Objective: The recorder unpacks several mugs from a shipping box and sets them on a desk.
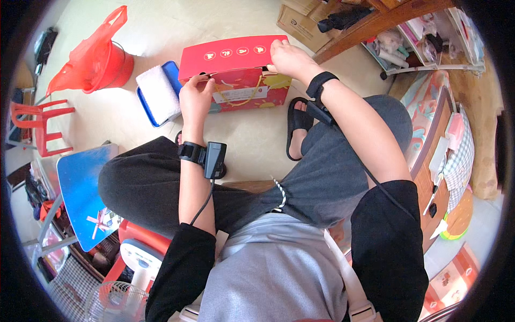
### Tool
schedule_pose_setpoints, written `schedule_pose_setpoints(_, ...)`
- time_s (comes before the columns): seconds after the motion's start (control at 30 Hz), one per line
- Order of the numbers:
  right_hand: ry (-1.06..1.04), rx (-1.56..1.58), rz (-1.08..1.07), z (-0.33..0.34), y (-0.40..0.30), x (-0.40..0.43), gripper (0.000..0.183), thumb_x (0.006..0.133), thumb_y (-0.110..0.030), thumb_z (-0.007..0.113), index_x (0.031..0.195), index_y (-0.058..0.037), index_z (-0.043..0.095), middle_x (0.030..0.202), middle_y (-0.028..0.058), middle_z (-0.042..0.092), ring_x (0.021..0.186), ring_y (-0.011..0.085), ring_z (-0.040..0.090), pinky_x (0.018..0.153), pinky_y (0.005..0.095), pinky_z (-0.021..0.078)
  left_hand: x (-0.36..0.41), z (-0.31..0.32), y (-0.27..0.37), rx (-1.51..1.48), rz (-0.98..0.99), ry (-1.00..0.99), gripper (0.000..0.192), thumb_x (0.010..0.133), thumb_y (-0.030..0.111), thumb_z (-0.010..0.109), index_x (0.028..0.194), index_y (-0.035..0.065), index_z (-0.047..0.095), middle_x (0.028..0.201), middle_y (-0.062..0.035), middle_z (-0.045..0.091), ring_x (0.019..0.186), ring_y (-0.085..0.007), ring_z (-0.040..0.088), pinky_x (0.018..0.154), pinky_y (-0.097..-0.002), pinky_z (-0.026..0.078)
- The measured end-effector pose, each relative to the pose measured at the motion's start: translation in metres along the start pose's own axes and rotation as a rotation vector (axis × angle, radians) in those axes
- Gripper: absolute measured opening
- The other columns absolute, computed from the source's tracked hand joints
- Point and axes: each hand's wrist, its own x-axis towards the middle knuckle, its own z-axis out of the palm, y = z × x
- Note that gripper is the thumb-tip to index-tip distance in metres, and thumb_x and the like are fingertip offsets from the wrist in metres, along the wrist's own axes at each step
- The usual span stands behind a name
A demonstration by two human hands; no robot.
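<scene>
A red cardboard gift box (251, 86) with a yellow cord handle (241, 104) stands on the floor in front of me. Its plain red lid (229, 54) bears gold characters, and a narrow dark gap shows under the lid's near edge. My left hand (196, 94) holds the lid at its near left corner, fingers at the edge and thumb against the front. At the right end, my right hand (291, 60) grips the lid, with fingertips over the top and thumb at the near edge. What is inside the box is hidden.
Left of the box, a folded white towel (159, 94) lies on a blue tray (149, 106). Beyond are a red bucket (116, 66) with a red plastic bag (84, 56), and a small red chair (42, 124). Flattened cardboard (301, 28) lies at the back right by a wooden beam (374, 30).
</scene>
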Motion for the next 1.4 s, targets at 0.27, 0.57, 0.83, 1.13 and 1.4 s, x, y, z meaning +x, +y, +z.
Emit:
schedule_pose_setpoints(0.27,0.015,0.032,-0.051,-0.003,-0.001,-0.002,0.034,0.077,-0.024,0.054,0.08,0.0093,0.06,0.087,0.0241,0.057,0.083,0.0339,0.058,0.078,0.0389,0.0475,0.005,-0.001,-0.004,-0.076,-0.049,-0.049,0.024,0.076,0.02,0.065,0.09,0.0,0.064,0.078,-0.016,0.066,0.074,-0.0245,0.065,0.067,-0.0313,0.05)
schedule_pose_setpoints(0.57,-0.005,0.068,-0.001,-0.005,0.001,0.002,0.032,0.077,-0.025,0.055,0.078,0.0049,0.064,0.088,0.0237,0.059,0.083,0.033,0.06,0.077,0.0398,0.0481,0.009,-0.004,0.003,0.001,-0.021,-0.058,0.025,0.076,0.019,0.064,0.092,0.0003,0.063,0.078,-0.0162,0.066,0.074,-0.0241,0.066,0.065,-0.0308,0.05)
schedule_pose_setpoints(0.83,0.043,0.062,0.021,-0.002,0.005,0.005,0.035,0.079,-0.03,0.056,0.079,0.0037,0.065,0.087,0.0225,0.06,0.083,0.0332,0.06,0.078,0.0399,0.048,0.009,-0.003,0.002,0.009,-0.04,-0.099,0.03,0.081,0.02,0.062,0.106,0.0047,0.061,0.083,-0.0135,0.066,0.077,-0.0187,0.064,0.069,-0.0291,0.048)
schedule_pose_setpoints(1.13,0.039,0.097,0.025,-0.005,0.012,0.01,0.045,0.076,-0.037,0.063,0.079,0.0082,0.061,0.082,0.0229,0.061,0.08,0.0322,0.06,0.075,0.0375,0.0484,0.007,-0.001,0.005,0.007,-0.017,-0.088,0.028,0.081,0.015,0.059,0.106,0.002,0.059,0.088,-0.015,0.065,0.08,-0.0218,0.064,0.069,-0.03,0.049)
schedule_pose_setpoints(1.4,-0.117,0.245,0.036,-0.016,0.013,0.014,0.052,0.074,-0.043,0.065,0.081,0.0079,0.062,0.077,0.0226,0.061,0.073,0.0312,0.061,0.067,0.0371,0.0485,0.006,0.0,-0.006,-0.042,0.005,-0.044,0.022,0.08,0.015,0.06,0.095,-0.0014,0.061,0.082,-0.0162,0.066,0.076,-0.0241,0.065,0.065,-0.0305,0.05)
